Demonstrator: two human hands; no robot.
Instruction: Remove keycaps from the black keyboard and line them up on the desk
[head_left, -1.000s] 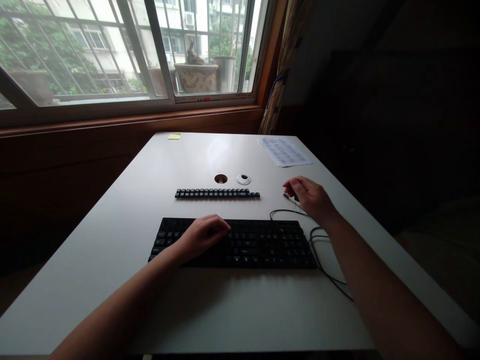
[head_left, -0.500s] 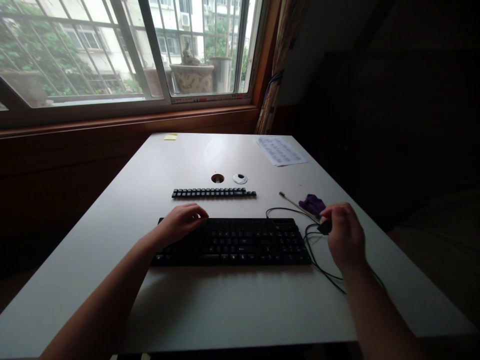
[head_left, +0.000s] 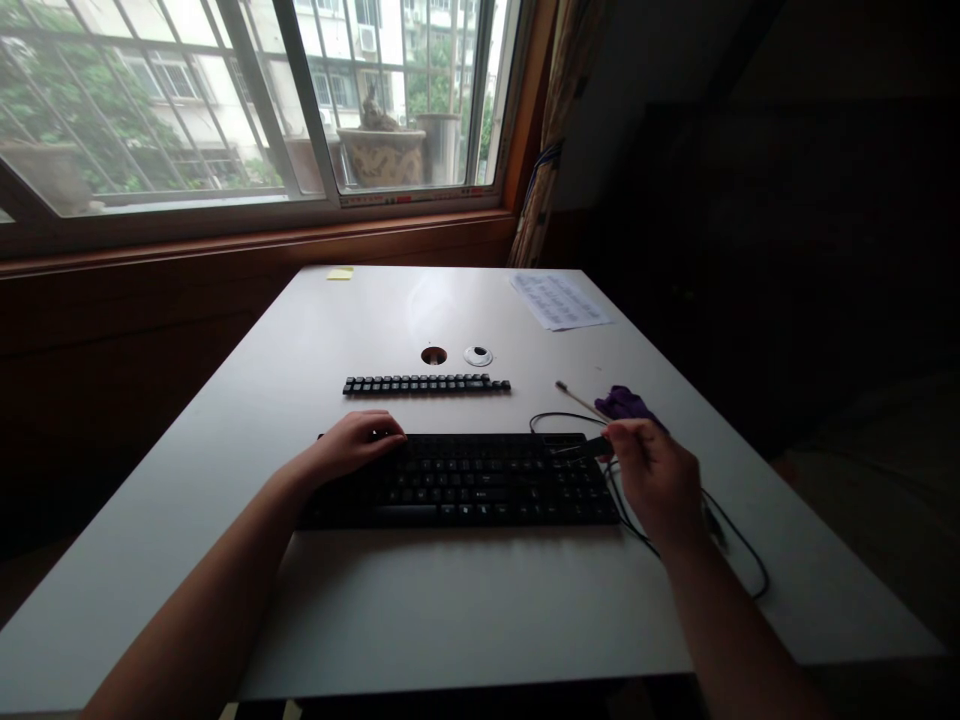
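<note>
A black keyboard (head_left: 480, 482) lies on the white table (head_left: 465, 610) in front of me. My left hand (head_left: 358, 447) rests on the keyboard's top left corner, fingers curled over its edge. My right hand (head_left: 654, 478) hovers over the keyboard's right end, pinched on a small dark tool (head_left: 587, 448) whose tip points at the upper right keys. A row of loose black keycaps (head_left: 426, 384) lies beyond the keyboard. The keyboard's black cable (head_left: 720, 540) loops to the right of my right hand.
A purple cloth (head_left: 625, 403) and a thin stick (head_left: 577, 398) lie to the right, beyond my right hand. A cable hole (head_left: 433, 355) and its white cap (head_left: 478, 356) sit mid-table. A printed sheet (head_left: 558, 300) and a yellow note (head_left: 340, 274) lie near the window.
My right hand left the purple cloth, came back toward me and moved left over the keyboard's right end holding the dark tool. My left hand slid left to the keyboard's corner.
</note>
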